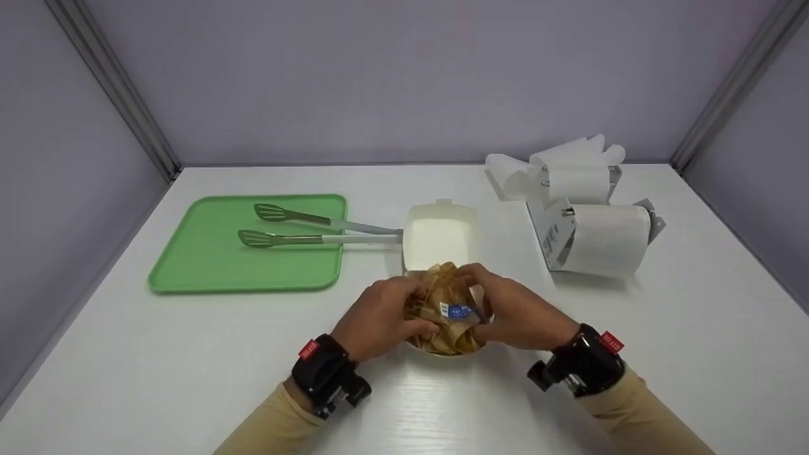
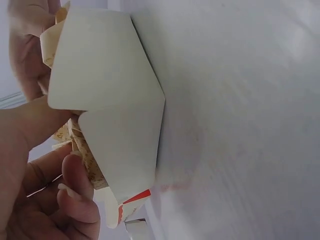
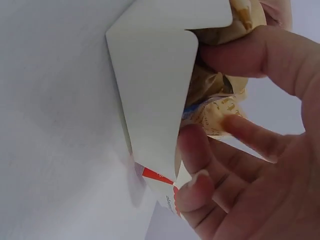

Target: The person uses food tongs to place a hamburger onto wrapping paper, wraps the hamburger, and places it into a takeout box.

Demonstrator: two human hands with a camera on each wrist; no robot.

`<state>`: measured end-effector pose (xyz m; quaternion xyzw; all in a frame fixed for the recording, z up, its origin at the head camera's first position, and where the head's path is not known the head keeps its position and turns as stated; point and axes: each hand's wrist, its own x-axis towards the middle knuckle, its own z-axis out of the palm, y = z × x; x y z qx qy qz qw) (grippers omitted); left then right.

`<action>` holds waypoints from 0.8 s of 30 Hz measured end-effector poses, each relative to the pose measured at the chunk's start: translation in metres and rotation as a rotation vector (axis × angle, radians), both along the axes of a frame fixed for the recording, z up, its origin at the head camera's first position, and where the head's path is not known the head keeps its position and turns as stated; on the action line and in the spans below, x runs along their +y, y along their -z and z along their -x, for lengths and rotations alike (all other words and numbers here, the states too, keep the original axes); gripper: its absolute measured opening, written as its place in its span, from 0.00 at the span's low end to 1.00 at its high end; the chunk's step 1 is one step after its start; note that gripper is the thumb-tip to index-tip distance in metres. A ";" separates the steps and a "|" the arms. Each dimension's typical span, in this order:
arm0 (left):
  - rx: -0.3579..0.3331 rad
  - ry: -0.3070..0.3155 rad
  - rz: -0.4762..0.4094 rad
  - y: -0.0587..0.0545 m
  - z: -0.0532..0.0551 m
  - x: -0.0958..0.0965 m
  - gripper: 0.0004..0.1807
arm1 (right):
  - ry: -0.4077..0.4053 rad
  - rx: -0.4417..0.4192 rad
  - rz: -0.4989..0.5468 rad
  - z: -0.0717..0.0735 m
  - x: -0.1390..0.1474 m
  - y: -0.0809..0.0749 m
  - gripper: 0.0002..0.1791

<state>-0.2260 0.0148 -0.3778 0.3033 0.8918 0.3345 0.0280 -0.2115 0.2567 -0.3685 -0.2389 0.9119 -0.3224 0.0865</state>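
A brown paper-wrapped bundle with a blue and white label sits in a white clamshell box, whose lid stands open toward the back. From the left, my left hand grips the bundle, its thumb near the box's front. My right hand holds the other side, fingers bent over the top of the paper. In the left wrist view, the box wall hides the bundle's lower part. The right wrist view shows the right thumb against the wrapper at the box rim. What lies inside the wrapper is hidden.
On the left lies a green tray. Tongs rest across its right edge, their handle end close to the box. Two rolls of white paper or film stand at the right, the nearer roll on a metal holder.
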 end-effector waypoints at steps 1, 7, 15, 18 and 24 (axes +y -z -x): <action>-0.001 0.005 -0.003 0.000 0.000 0.000 0.28 | 0.001 -0.001 0.001 0.000 0.000 0.001 0.50; 0.005 0.033 0.015 0.000 0.001 -0.001 0.30 | -0.025 0.023 -0.009 -0.001 -0.002 0.005 0.49; 0.010 0.071 0.068 -0.001 0.002 -0.002 0.26 | -0.047 0.092 -0.048 0.001 -0.005 0.008 0.39; 0.023 0.078 0.068 -0.001 0.002 -0.002 0.24 | -0.059 0.126 -0.062 0.002 -0.005 0.009 0.36; 0.034 0.110 0.078 0.000 0.001 -0.004 0.23 | -0.093 0.189 -0.116 0.002 -0.005 0.009 0.35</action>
